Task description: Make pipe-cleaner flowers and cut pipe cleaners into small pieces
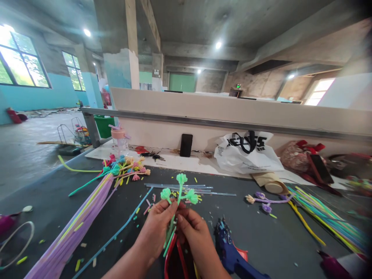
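Note:
Both my hands hold a green pipe-cleaner flower sprig [180,193] upright over the dark table [261,240]. The sprig has three fuzzy green buds on thin stems. My left hand [158,226] pinches the stems from the left, fingers closed, just below the left bud. Gripping the lower stems from the right is my right hand [196,236], also closed. Under the hands lies a red-handled tool [174,259], partly hidden by my wrists.
A long bundle of purple and coloured pipe cleaners with finished flower heads [87,209] lies at left. More coloured stems [322,211] fan out at right. A blue tool [229,252], purple flowers [264,201], white plastic bag [247,153], black phone [186,145] and pink-lidded bottle [119,140] stand around.

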Action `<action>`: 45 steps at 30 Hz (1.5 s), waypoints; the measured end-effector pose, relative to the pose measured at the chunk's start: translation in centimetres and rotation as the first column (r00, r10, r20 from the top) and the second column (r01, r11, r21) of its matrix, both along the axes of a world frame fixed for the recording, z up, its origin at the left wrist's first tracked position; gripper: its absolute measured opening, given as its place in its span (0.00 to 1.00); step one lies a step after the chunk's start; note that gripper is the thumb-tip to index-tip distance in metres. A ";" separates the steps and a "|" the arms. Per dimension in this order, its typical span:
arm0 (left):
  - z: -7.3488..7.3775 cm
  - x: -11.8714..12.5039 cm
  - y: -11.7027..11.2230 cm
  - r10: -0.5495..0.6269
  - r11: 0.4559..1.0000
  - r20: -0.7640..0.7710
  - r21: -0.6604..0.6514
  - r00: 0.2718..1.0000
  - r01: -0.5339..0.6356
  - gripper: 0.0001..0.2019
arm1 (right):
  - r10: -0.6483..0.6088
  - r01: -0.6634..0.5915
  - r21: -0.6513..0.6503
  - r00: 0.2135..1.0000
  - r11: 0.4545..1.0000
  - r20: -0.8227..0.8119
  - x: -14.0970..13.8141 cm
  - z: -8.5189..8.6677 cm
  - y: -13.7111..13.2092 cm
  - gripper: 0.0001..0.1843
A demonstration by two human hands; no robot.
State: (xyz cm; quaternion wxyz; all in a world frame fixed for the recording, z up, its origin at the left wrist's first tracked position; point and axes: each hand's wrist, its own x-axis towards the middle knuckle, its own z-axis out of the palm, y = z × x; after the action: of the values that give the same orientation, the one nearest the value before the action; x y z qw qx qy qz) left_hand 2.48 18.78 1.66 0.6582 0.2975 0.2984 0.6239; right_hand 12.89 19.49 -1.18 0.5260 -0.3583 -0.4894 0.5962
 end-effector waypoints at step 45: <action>-0.7 -0.7 1.9 0.166 0.936 0.035 -0.321 0.985 -0.146 0.07 | 0.316 -0.315 -0.182 0.948 0.931 -0.026 0.4 -3.3 1.8 0.29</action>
State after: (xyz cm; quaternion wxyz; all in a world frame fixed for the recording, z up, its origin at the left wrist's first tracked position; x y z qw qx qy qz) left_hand 1.75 20.68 0.96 0.6547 0.1437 0.3969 0.6271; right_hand 13.32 21.24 -4.44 0.3872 -0.3231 -0.4846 0.7148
